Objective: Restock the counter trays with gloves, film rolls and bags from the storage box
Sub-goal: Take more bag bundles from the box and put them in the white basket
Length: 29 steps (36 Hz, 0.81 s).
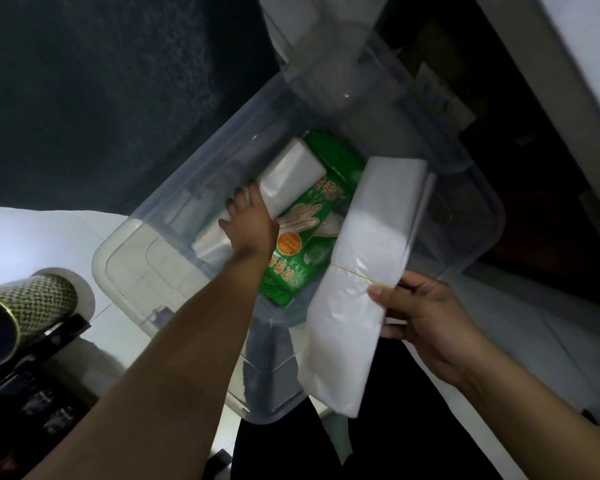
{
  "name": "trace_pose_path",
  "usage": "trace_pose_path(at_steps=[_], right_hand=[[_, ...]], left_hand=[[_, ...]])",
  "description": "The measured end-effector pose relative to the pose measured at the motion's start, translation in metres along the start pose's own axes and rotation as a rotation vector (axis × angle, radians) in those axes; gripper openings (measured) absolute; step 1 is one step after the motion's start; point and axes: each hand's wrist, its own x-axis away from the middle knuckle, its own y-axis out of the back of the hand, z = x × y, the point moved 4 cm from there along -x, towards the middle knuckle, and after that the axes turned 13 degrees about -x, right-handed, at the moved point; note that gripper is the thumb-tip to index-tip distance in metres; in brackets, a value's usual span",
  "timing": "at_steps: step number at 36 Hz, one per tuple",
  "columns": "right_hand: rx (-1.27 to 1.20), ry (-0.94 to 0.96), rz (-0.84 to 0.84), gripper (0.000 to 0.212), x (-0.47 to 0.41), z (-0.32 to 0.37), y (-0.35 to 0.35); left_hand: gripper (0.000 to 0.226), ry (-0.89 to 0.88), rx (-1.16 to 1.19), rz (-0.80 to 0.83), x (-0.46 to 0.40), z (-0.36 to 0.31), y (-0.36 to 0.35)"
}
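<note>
A clear plastic storage box [201,188] fills the middle of the frame, seen from above. The left hand [252,225] reaches down into it, fingers [234,204] spread and pressed on white rolled bags [288,180] that lie over a green glove packet [305,233] on the box floor; whether the fingers are actually closed round a roll I cannot tell. A second pale roll [212,242] lies just under the left palm. The right hand [426,313], at lower right of the frame, grips a flat folded bundle of white bags [368,258] bound with a thin yellow band, thumb on top and fingers behind it; the bundle hangs over the box's near right side. At lower left of the frame a patterned dark cylinder [25,306] sits on a black stand
</note>
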Motion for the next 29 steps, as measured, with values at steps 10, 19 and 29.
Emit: trace_pose_path(at_steps=[10, 19, 29], right_hand=[[-0.002, -0.014, -0.010, 0.021, -0.001, 0.001, 0.006], [0.070, 0.003, 0.017, 0.017, 0.013, 0.009, 0.006], [0.168, 0.087, 0.091, 0.013, 0.051, 0.038, -0.011]], left_hand=[[0.054, -0.034, 0.051, -0.152, 0.011, 0.016, 0.019], [0.040, -0.079, 0.153, -0.205, 0.045, 0.033, 0.065], [0.027, 0.015, 0.580, -0.197, 0.158, 0.073, 0.142]])
